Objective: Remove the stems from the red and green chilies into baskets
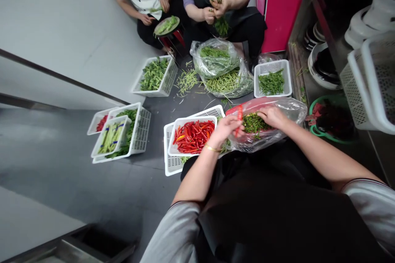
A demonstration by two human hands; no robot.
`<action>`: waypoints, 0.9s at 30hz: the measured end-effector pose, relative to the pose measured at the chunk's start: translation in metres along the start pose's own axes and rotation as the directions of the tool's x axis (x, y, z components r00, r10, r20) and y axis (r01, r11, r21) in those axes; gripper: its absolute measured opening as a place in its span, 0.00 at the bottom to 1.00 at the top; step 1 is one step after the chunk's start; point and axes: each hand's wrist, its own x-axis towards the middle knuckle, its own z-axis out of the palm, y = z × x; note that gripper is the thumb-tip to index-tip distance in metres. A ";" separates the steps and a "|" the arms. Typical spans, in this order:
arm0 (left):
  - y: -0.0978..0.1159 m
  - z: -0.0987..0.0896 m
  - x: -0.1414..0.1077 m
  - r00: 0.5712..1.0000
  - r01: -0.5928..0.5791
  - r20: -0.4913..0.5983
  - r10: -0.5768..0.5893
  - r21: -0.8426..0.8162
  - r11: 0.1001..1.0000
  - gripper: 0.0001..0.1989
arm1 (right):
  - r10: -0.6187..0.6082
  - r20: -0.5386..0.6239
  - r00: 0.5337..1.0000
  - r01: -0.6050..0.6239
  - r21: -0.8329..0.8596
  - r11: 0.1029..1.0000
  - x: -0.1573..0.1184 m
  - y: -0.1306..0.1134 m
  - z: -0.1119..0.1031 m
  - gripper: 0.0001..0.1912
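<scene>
In front of my lap lies a clear plastic bag (288,109) with red printing, opened over a heap of small green stems or thin green peppers (254,123). My left hand (228,128) is at the bag's left side, by an orange-red strip (240,115), its fingers closed together; what they pinch is hidden. My right hand (273,116) reaches over the heap from the right, fingertips curled down on the green pieces. Left of the bag, a white basket of red chili peppers (196,136) rests on a larger white basket (168,164), close to my left wrist.
Ahead sit two people, one holding greens (221,24). Before them are bags of green stems (226,80) and white baskets of greens (154,74) (271,82). Stacked baskets (143,129) stand left. A green basin (314,131) and a shelf with white baskets (354,94) are right.
</scene>
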 end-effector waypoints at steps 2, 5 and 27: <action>-0.002 -0.052 -0.019 0.971 -0.040 -0.227 0.081 0.181 0.983 0.10 | -0.060 0.100 0.993 0.065 -0.046 0.997 -0.015 -0.004 -0.009 0.20; -0.015 -0.132 -0.045 0.865 0.176 -0.485 0.128 0.531 0.829 0.08 | -0.099 -0.006 0.995 0.099 -0.014 0.995 -0.046 0.001 -0.037 0.23; -0.047 -0.005 0.110 0.945 -0.193 0.008 0.327 0.822 0.536 0.12 | -0.037 0.064 0.997 0.010 0.390 0.921 -0.001 -0.036 -0.034 0.18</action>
